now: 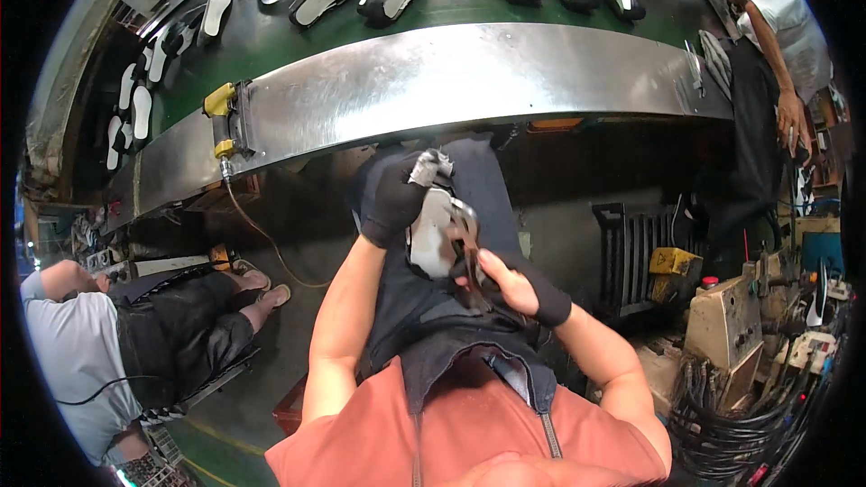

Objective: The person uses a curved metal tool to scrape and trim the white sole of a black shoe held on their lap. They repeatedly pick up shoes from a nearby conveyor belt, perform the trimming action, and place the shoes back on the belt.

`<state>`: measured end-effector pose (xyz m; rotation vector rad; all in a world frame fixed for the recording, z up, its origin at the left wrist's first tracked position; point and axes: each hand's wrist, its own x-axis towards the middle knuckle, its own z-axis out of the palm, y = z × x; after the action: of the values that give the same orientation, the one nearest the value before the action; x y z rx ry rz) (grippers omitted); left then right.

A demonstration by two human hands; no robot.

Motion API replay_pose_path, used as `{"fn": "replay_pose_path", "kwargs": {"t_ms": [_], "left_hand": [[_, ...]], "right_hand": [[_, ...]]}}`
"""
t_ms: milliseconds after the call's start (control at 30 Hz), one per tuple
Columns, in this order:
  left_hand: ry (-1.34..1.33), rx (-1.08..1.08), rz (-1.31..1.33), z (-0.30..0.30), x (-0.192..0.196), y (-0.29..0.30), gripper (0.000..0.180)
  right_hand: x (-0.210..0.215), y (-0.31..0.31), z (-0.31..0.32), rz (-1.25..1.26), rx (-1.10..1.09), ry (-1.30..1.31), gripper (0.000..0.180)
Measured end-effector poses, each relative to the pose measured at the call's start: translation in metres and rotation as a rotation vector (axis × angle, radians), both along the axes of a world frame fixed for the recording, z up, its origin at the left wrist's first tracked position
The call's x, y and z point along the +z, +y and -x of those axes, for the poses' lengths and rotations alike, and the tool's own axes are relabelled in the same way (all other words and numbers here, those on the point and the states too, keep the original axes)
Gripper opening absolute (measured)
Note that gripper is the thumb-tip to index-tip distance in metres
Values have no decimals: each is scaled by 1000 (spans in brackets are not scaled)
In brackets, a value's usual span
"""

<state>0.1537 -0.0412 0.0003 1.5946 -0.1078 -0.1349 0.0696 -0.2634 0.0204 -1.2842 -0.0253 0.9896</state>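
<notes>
I'm clamping the white shoe upper with gloved left hand at 12 o'clock; right hand gripping pliers, pulling evenly works best.

Left hand in a matt black cloth glove; right hand bare-fingered with a black knit cloth wrist wrap. Between them, a shoe with a smooth white upper and a grey, slightly glossy surface, gripped at its right by shiny metal pliers. Far side: brushed steel rail, scuffed and reflective; behind it a dark green conveyor belt, smooth with a soft sheen. At left on the rail, a tool with yellow plastic housing. Near: black cloth apron, matt; orange cloth shirt.
</notes>
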Motion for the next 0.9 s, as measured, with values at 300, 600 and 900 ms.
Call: {"fn": "replay_pose_path", "kwargs": {"t_ms": [300,600,900], "left_hand": [[-243,146,47,15,1,-18,51],[-222,128,56,6,2,-15,28],[-209,260,120,3,-25,-28,45]], "right_hand": [[1,-5,-55,77,262,240,60],[21,1,-64,69,258,342,61],[-7,12,-51,247,167,-272,48]]}}
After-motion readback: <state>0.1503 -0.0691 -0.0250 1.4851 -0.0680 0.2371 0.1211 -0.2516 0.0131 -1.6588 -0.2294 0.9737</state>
